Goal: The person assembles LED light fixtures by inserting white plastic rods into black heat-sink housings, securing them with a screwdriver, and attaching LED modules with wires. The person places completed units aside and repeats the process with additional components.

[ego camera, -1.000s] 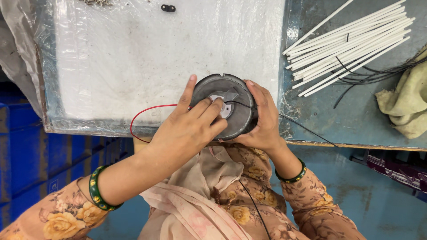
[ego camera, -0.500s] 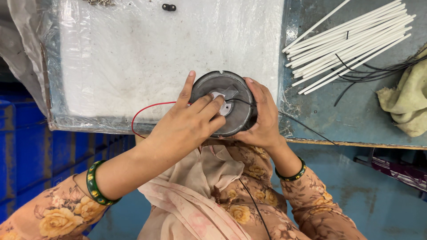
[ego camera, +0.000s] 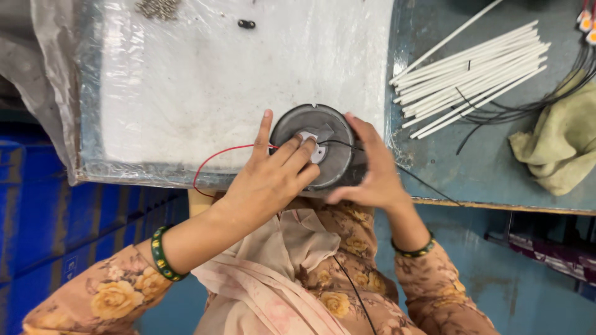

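My left hand lay spread, fingertips pressing the round grey motor disc at the bench's near edge; my right hand cupped its rim. It seemed heavy and rigid, its red wire delicate.

Floral sleeves and green bangles, as I am seeing them from the head camera.

I am looking at a left hand and right hand, both bare. The person is wearing peach-brown sleeves printed with yellow flowers, a dark green bangle with gold dots at each wrist, and a pale pink scarf hanging down the front.
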A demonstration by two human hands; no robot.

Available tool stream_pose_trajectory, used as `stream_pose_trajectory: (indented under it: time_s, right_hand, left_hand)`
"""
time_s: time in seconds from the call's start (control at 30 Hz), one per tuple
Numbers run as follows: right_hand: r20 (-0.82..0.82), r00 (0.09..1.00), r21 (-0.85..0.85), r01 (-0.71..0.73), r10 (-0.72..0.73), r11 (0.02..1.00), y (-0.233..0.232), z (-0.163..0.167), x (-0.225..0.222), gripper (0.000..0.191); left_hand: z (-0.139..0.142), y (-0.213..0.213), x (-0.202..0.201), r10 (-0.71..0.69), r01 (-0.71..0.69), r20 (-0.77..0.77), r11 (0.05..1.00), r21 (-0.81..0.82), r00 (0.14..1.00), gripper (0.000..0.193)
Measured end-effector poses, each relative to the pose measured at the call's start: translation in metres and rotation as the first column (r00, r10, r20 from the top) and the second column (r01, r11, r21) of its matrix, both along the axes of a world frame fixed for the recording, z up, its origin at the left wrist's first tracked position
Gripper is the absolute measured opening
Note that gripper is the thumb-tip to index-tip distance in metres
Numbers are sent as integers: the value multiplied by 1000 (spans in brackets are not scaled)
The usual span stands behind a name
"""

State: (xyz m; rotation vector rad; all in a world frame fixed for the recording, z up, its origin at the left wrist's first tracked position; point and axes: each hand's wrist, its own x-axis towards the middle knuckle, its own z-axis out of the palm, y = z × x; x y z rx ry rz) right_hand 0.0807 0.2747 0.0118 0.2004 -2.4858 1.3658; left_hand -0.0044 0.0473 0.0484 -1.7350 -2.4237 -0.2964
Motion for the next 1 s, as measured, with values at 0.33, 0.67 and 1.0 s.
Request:
stream_pose_trajectory:
  time_s: [0.33,0.67,1.0]
  right_hand:
    - [5,964,21,266,-266,964,87,-2,-106,16]
    - [-218,905,425,425,-366,799,94,-23,-191,6]
    - [86,985,-298,169,-149,940,88,-1,-138,6]
  left_hand:
    - [-15,0,-4,-2,2,3,997,72,1000,18]
    - [-28,4,-8,0,2,-15,990,138,1000,17]
    - [-28,2,-7,14,-14,6,992,129,1000,15]
